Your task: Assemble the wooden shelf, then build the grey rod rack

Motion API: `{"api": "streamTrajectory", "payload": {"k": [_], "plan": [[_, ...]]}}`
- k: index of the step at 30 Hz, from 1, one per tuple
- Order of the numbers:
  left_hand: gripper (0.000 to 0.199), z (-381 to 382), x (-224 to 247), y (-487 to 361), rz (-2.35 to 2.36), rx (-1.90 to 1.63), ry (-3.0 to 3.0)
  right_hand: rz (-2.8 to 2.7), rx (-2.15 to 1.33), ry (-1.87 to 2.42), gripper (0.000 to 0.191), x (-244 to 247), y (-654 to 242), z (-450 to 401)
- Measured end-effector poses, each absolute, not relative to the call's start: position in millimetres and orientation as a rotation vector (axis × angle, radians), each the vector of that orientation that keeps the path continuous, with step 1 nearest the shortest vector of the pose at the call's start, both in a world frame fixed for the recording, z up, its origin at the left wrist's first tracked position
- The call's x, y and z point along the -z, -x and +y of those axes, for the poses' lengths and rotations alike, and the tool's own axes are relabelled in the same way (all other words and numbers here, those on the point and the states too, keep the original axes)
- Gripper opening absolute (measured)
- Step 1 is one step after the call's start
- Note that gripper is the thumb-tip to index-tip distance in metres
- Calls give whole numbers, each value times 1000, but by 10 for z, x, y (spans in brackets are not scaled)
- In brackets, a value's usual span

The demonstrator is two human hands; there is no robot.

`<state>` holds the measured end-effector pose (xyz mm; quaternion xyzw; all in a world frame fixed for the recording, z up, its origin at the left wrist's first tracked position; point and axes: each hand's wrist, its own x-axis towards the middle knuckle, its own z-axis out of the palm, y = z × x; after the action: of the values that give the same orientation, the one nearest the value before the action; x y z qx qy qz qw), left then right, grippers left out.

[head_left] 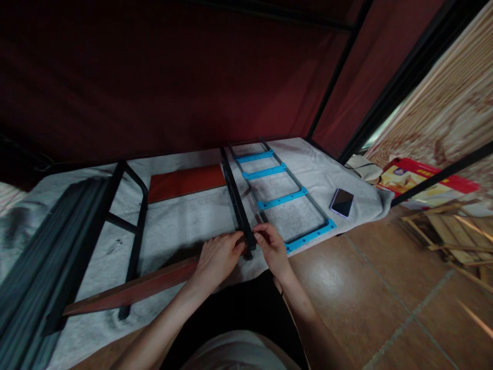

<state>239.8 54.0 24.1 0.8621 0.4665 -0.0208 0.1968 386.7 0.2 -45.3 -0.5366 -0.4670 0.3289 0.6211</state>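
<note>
My left hand (pixel 221 255) is closed around the end of a reddish-brown board (pixel 142 287), right beside a black metal side frame (pixel 233 192). From the other side, my right hand (pixel 271 248) pinches at the near end of that frame; whatever sits between its fingertips is too small to make out. The board's far end meets a second black frame (pixel 133 254) on the left. Farther back, another reddish-brown board (pixel 187 182) lies between the two frames.
A grey cloth (pixel 185 226) covers the surface. Dark slats (pixel 50 257) are stacked at left, near small metal pieces (pixel 114 246). To the right lie a rack with blue crossbars (pixel 283 198) and a phone (pixel 342 202). A wooden crate (pixel 458 236) stands on the tiled floor (pixel 370 303).
</note>
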Motion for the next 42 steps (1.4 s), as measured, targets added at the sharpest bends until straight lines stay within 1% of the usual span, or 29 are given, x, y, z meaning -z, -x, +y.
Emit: {"api": "streamTrajectory", "payload": {"k": [5, 8, 10, 14, 18, 22, 25, 30, 34, 42], "plan": [[28, 536, -238, -2408, 1313, 55, -2430, -1224, -615, 1372, 18, 419, -3837, 22], [29, 536, -239, -2406, 1311, 53, -2426, -1207, -604, 1426, 26, 436, -3841, 17], [29, 536, -239, -2404, 1309, 47, -2417, -1174, -632, 1388, 30, 460, -3858, 3], [29, 535, -243, -2407, 1321, 49, -2413, -1178, -667, 1272, 22, 482, -3871, 13], [28, 531, -263, -2416, 1304, 48, -2424, -1236, -600, 1329, 16, 449, -3841, 64], [29, 529, -269, -2415, 1306, 62, -2419, -1223, -589, 1410, 21, 446, -3838, 40], [29, 529, -257, -2405, 1302, 48, -2418, -1203, -625, 1381, 25, 468, -3859, 1], [28, 534, -232, -2399, 1297, 51, -2439, -1280, -597, 1325, 16, 456, -3859, 42], [27, 532, -221, -2397, 1287, 18, -2443, -1307, -572, 1349, 15, 439, -3850, 78], [27, 519, -237, -2387, 1329, -37, -2387, -1330, -697, 1277, 16, 435, -3942, 37]]}}
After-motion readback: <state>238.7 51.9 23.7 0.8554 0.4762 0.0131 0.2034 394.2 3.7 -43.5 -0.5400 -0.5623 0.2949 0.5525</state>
